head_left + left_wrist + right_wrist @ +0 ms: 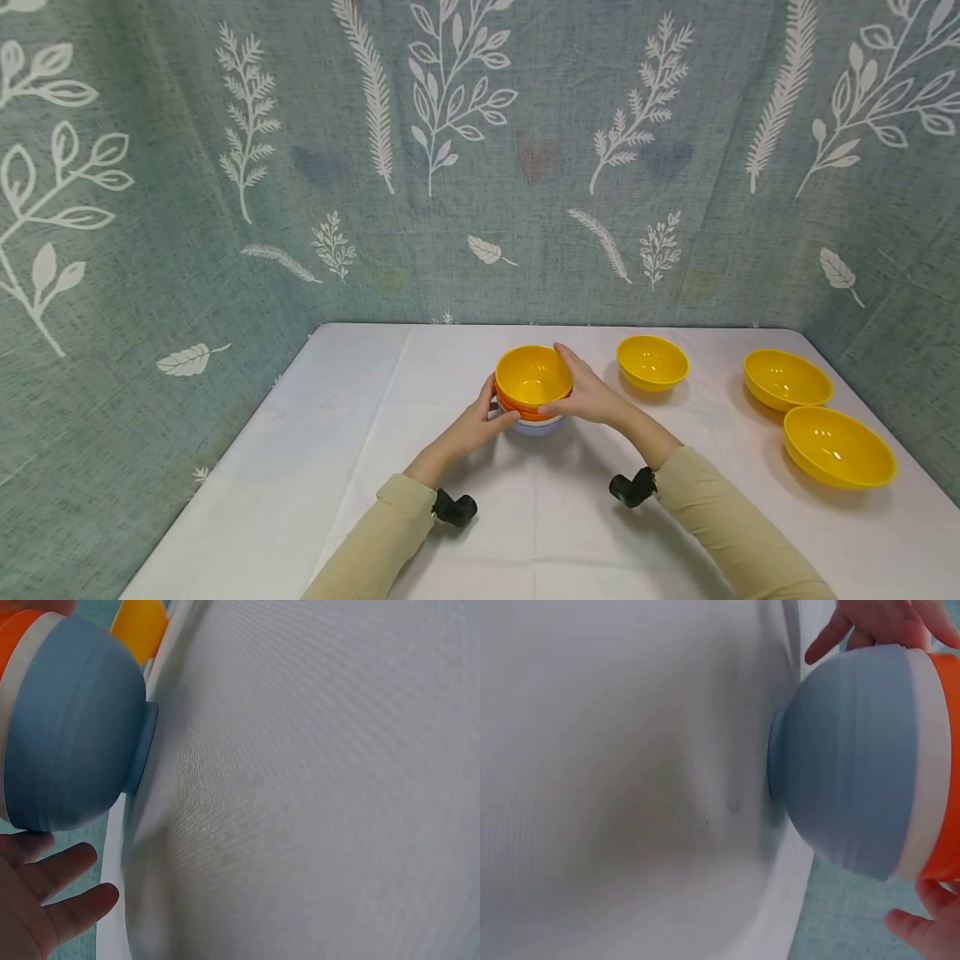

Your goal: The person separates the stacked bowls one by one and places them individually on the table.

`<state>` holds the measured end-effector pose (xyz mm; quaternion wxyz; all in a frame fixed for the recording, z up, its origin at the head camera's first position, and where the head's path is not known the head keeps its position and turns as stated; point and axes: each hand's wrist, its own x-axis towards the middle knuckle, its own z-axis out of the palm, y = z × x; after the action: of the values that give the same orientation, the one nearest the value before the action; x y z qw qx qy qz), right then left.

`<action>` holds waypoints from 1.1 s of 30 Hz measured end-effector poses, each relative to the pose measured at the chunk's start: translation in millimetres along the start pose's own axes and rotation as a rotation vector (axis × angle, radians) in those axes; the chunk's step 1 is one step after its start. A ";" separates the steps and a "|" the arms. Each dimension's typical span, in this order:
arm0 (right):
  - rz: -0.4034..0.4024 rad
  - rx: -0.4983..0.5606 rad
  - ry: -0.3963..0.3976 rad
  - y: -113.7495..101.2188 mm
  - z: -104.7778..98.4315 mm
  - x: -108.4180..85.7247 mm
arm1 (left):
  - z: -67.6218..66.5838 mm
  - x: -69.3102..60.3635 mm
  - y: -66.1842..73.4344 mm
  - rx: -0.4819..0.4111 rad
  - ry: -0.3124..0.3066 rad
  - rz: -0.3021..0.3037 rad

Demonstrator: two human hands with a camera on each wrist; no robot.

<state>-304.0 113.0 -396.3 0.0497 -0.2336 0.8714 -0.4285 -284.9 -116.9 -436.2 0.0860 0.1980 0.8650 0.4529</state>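
A stack of bowls stands on the white-covered table in the head view: a yellow bowl (534,377) on top, orange bowls below it, and a blue bowl (79,724) with a white rim band at the bottom. My left hand (474,427) holds the stack's left side, thumb in front; its lower fingers spread beside the blue bowl in the left wrist view. On the right side, my right hand (592,398) grips the yellow bowl near its rim, thumb in front and fingers behind. The orange band (946,765) shows above the white rim in the right wrist view.
Just right of the stack sits a small yellow bowl (652,363). Farther right are a medium yellow bowl (787,380) and a larger yellow bowl (839,447), close together near the table's right edge. A leaf-patterned green curtain (540,233) surrounds the table (300,467).
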 end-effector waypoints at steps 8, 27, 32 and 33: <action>0.033 0.004 0.026 -3.2 4.1 6.1 | -1.2 1.7 0.0 -0.001 0.006 0.003; 0.018 -0.022 0.066 -0.3 5.9 6.9 | 0.1 0.5 1.0 -0.006 0.002 0.000; -0.002 -0.026 0.087 -1.5 5.8 6.5 | 0.5 1.6 -0.9 0.001 0.003 0.005; -0.005 -0.028 0.091 -1.8 5.6 6.6 | 0.5 1.7 -1.1 0.000 0.002 0.006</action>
<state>-307.6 105.0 -397.7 0.0059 -0.2169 0.8780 -0.4267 -286.6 -116.4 -437.3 0.0837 0.2000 0.8645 0.4534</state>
